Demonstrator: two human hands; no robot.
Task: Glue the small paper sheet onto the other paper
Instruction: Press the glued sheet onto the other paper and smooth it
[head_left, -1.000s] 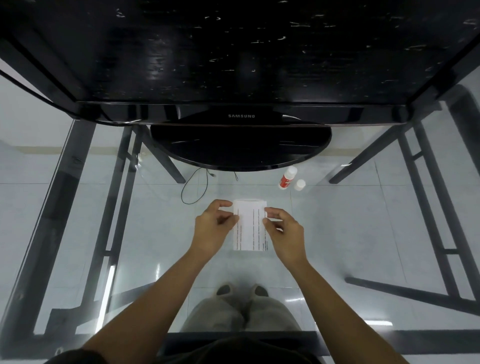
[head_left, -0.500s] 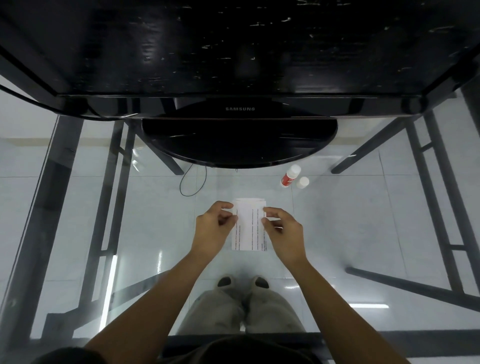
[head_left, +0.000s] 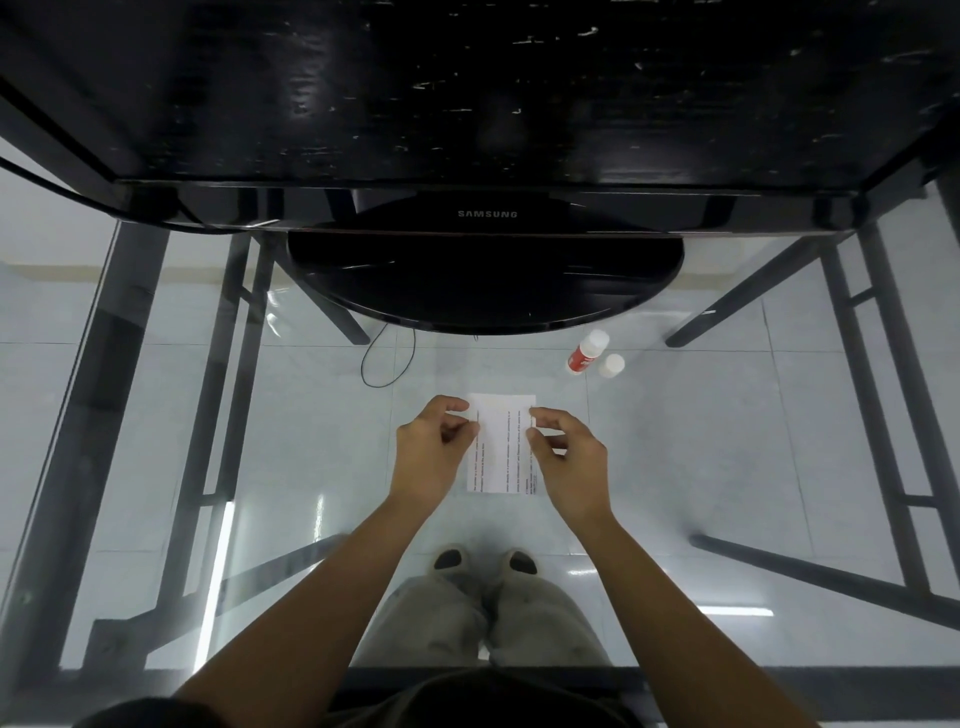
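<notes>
left hand: my left hand (head_left: 434, 449) is curled up, thumb and forefinger pinching the left edge of the small white paper sheet with printed lines (head_left: 503, 447)

right hand: my right hand (head_left: 569, 460) does the same on the right edge, other fingers loosely folded

what changed: barely anything tbh, over the last 1 second both pinches stayed put and the sheet didn't slide; only the view drifted

what that means: looks like lining-up, press-down not yet done imo

task paper: sits on the clear glass tabletop (head_left: 727, 441) right between my hands. Can't tell 2 layers apart

nearby: red-and-white glue stick (head_left: 587, 352) and its round white cap (head_left: 611, 365), off and well apart to the upper right

in the way: nothing really, glossy black monitor stand (head_left: 483, 280) is well behind
</notes>
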